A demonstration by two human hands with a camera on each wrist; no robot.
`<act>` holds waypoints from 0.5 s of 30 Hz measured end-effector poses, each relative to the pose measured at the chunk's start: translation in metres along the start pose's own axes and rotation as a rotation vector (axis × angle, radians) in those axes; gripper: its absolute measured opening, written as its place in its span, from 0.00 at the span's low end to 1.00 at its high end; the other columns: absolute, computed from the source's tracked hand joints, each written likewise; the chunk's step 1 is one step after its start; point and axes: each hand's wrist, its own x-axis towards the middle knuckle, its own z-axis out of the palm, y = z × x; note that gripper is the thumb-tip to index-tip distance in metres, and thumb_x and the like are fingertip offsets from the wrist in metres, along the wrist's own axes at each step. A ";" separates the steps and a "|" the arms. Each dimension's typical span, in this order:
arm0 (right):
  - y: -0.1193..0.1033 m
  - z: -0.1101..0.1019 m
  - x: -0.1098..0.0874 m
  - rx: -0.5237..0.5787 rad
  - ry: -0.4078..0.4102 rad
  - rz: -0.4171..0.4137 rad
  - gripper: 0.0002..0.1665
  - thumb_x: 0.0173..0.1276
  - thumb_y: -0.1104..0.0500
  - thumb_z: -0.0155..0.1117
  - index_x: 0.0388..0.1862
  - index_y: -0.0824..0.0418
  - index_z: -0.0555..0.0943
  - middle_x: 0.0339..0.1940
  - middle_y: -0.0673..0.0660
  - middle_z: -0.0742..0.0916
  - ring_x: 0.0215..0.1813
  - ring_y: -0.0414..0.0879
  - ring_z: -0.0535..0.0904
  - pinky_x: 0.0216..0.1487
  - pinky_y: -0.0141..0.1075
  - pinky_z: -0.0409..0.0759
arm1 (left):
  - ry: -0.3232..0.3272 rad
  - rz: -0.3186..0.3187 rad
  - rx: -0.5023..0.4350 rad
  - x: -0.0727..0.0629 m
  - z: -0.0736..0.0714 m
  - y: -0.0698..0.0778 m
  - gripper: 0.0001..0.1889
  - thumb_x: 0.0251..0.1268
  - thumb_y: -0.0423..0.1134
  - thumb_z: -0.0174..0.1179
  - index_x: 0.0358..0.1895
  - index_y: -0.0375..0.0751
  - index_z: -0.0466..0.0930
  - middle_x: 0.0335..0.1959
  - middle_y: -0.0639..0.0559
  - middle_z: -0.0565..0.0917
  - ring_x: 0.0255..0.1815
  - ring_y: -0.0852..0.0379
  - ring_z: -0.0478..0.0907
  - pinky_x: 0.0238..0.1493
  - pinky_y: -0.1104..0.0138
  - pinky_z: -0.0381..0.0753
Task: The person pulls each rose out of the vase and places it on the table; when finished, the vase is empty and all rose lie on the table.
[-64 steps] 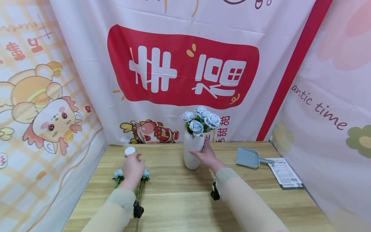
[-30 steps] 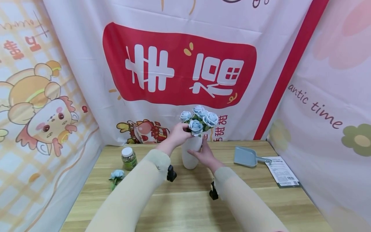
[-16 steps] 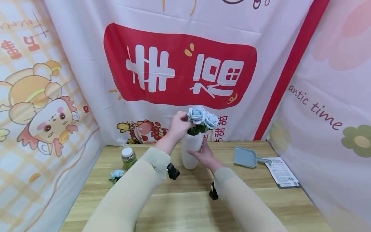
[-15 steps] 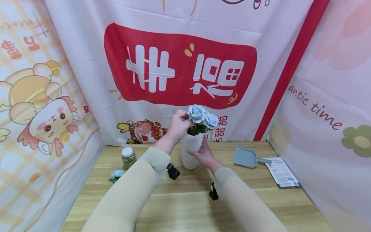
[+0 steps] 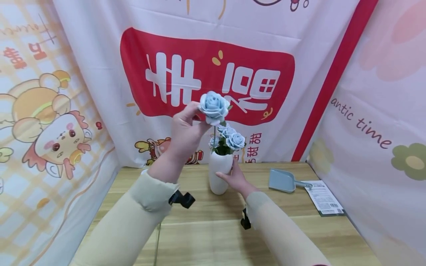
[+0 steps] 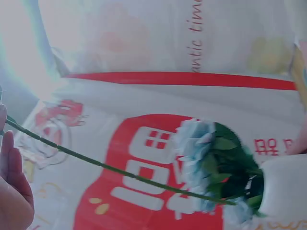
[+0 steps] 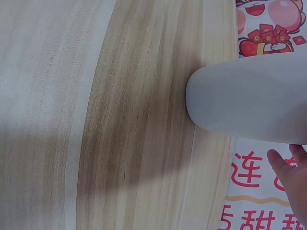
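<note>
My left hand (image 5: 188, 127) pinches one pale blue rose (image 5: 214, 107) just under its bloom, held above the vase. Its long green stem (image 6: 103, 165) slants down to the flowers at the vase's mouth, overlapping them in the left wrist view. The tall white vase (image 5: 219, 173) stands upright on the table, several more blue roses (image 5: 235, 141) in it. My right hand (image 5: 235, 179) grips the vase's right side, thumb across the front, other fingers mostly hidden behind. In the right wrist view the vase's base (image 7: 206, 98) rests on the wood, with right fingertips (image 7: 278, 160) beside its wall.
A grey-blue dustpan (image 5: 282, 180) lies at the right, its handle over a printed packet (image 5: 326, 201). Another flower stem (image 5: 157, 240) lies at the left, partly under my left sleeve. Only a sliver of a jar's white lid (image 5: 144, 171) shows there. Printed cloths hang around the table.
My left hand went from the jar to the roses in the vase, took hold of one and raised it up and leftward. The right hand keeps its grip on the vase, which stays put.
</note>
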 end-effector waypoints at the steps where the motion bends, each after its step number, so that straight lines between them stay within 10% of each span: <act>1: 0.000 0.000 0.000 0.001 -0.002 0.006 0.55 0.58 0.49 0.78 0.75 0.59 0.55 0.70 0.64 0.71 0.69 0.59 0.68 0.68 0.53 0.66 | 0.004 0.003 0.000 -0.001 -0.005 0.007 0.17 0.62 0.25 0.65 0.55 0.33 0.82 0.50 0.48 0.83 0.52 0.49 0.75 0.48 0.62 0.82; 7: 0.001 0.002 0.002 -0.010 0.006 -0.001 0.54 0.58 0.50 0.78 0.75 0.59 0.55 0.69 0.63 0.71 0.68 0.58 0.69 0.68 0.53 0.67 | 0.047 -0.077 -0.008 -0.015 -0.041 0.028 0.19 0.65 0.26 0.64 0.59 0.38 0.82 0.54 0.46 0.83 0.54 0.46 0.73 0.43 0.67 0.83; 15: 0.005 0.003 0.005 -0.007 -0.004 0.016 0.56 0.57 0.48 0.77 0.76 0.57 0.53 0.70 0.63 0.70 0.68 0.59 0.69 0.67 0.54 0.67 | 0.227 -0.418 0.201 -0.059 -0.081 -0.011 0.11 0.64 0.35 0.67 0.46 0.32 0.86 0.41 0.48 0.87 0.42 0.53 0.80 0.39 0.71 0.82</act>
